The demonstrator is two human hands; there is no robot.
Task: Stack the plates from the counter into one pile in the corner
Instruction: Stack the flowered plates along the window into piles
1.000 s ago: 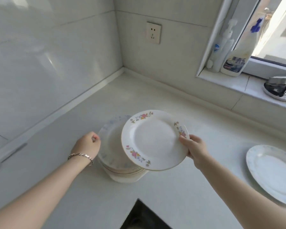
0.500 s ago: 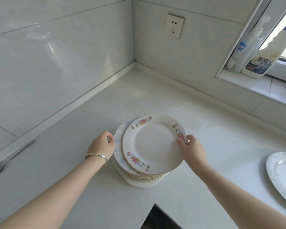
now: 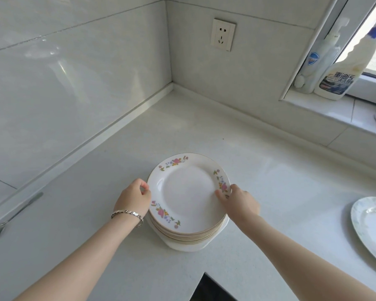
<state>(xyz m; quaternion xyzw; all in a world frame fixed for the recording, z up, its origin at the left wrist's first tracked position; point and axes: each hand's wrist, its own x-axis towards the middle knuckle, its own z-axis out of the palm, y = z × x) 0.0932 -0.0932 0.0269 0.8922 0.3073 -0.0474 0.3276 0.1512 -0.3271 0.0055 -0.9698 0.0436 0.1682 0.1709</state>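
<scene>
A pile of several plates [image 3: 189,237] stands on the white counter [image 3: 269,174], a little out from the wall corner. On top lies a white plate with pink flowers [image 3: 189,192]. My right hand [image 3: 237,200] pinches that plate's right rim, thumb on top. My left hand [image 3: 135,196], a bracelet at its wrist, has its fingers curled against the pile's left edge. A larger pale plate [image 3: 371,224] lies alone on the counter at the far right, partly cut off by the frame.
Tiled walls meet at the corner behind the pile, with a wall socket [image 3: 223,37]. Two cleaner bottles [image 3: 339,72] stand on the window sill at right. A dark cut-out [image 3: 213,290] opens in the counter's near edge.
The flowered plate came down from the air onto the pile and now sits centred on it. My left hand stayed at the pile's left edge.
</scene>
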